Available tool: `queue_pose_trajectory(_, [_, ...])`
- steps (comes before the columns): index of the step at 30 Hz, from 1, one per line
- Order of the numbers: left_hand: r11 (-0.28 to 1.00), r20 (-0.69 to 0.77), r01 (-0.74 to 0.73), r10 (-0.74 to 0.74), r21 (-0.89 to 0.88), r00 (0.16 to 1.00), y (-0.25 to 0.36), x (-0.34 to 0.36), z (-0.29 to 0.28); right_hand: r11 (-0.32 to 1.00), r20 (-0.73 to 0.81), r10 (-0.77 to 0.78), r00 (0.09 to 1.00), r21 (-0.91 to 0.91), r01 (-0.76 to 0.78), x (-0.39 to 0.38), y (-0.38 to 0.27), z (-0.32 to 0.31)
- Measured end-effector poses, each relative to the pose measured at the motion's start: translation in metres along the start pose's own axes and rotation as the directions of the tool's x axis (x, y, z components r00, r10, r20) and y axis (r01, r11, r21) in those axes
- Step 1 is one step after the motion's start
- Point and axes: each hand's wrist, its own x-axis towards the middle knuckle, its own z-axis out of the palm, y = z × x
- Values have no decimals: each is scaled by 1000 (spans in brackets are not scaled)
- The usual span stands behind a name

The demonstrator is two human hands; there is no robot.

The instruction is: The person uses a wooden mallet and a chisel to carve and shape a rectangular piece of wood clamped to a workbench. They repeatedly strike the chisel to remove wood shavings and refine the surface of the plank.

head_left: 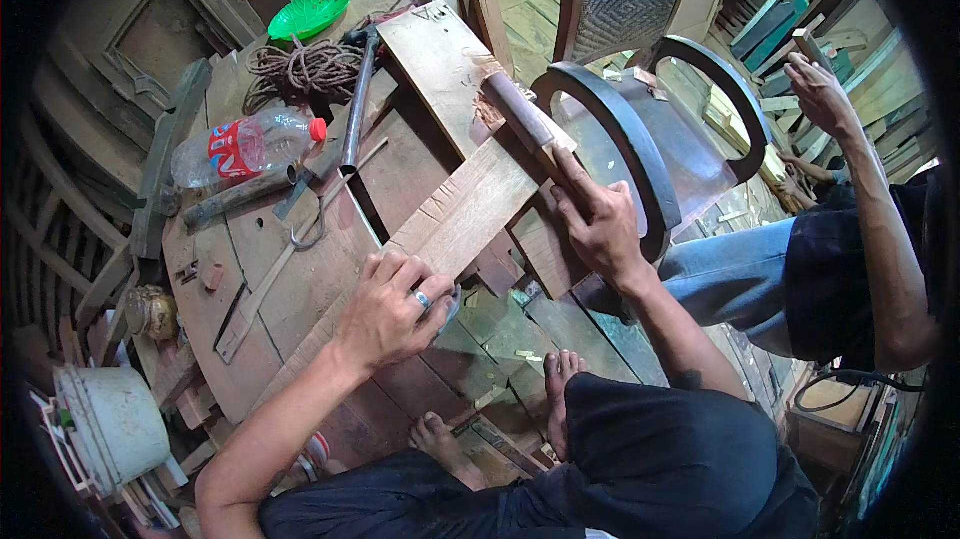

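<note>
My left hand [395, 304] grips the edge of a long pale wooden board [465, 204], its fingers curled over it and a ring on one finger. The board slants away to the right and has several dark lines across its face. At its far end, my right hand [605, 224] grasps the near end of a rounded brown wooden stick [515, 109]. That stick lies across the board's end, and its far tip is over a wider light plank [430, 44]. Wood shavings are scattered by the tip. The fingers' undersides are hidden.
On the worktable [225, 269] to the left are a plastic bottle [250, 146], a rope coil [305, 74], a green basket [310, 9], a hammer [362, 99] and a metal pipe [240, 197]. A dark armchair [620, 129] stands ahead right. Another person's hand [820, 94] holds wood at right.
</note>
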Motion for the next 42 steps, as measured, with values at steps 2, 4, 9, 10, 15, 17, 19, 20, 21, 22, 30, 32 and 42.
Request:
queue_pose_trajectory(2, [1000,-23,-13,13,-10,1000,-1,1,1,1000,-3,15,1000,-2,-15,4,-1,1])
queue_pose_trajectory(4, [1000,-16,-13,13,-11,1000,-1,-1,0,999,-26,20,999,33,-19,4,-1,2])
queue_pose_trajectory(9, [1000,-29,-13,13,-7,999,-1,1,2,994,68,90,994,59,-94,8,-4,-13])
queue_pose_trajectory(10, [1000,-30,-17,17,-4,999,-1,2,1,990,98,119,988,66,-125,9,-7,-15])
queue_pose_trajectory(15, [1000,-30,-20,20,9,999,-1,1,1,994,56,16,998,105,-21,6,-3,-11])
queue_pose_trajectory(17, [1000,-21,-13,13,10,1000,-1,1,2,995,41,-18,999,100,14,5,-1,-10])
queue_pose_trajectory(19, [1000,-21,-13,14,13,1000,-1,0,1,994,69,-4,998,113,-4,5,-2,-9])
queue_pose_trajectory(20, [1000,-24,-15,15,14,1000,-1,0,1,994,70,-4,998,112,-4,5,-2,-9])
queue_pose_trajectory(21, [1000,-25,-15,15,14,1000,-1,1,2,994,59,-13,998,108,7,5,-2,-9])
queue_pose_trajectory(22, [1000,-27,-15,15,10,1000,-1,1,2,995,49,-22,999,103,17,5,-1,-10])
queue_pose_trajectory(30, [1000,-28,-12,13,7,1000,-1,3,0,997,83,-61,995,56,56,7,2,-9])
queue_pose_trajectory(32, [1000,-26,0,0,-5,1000,0,1,-1,997,108,-67,992,40,63,8,4,-9])
queue_pose_trajectory(42, [1000,-35,-10,10,1,999,0,2,1,995,91,-97,991,20,95,5,10,-3])
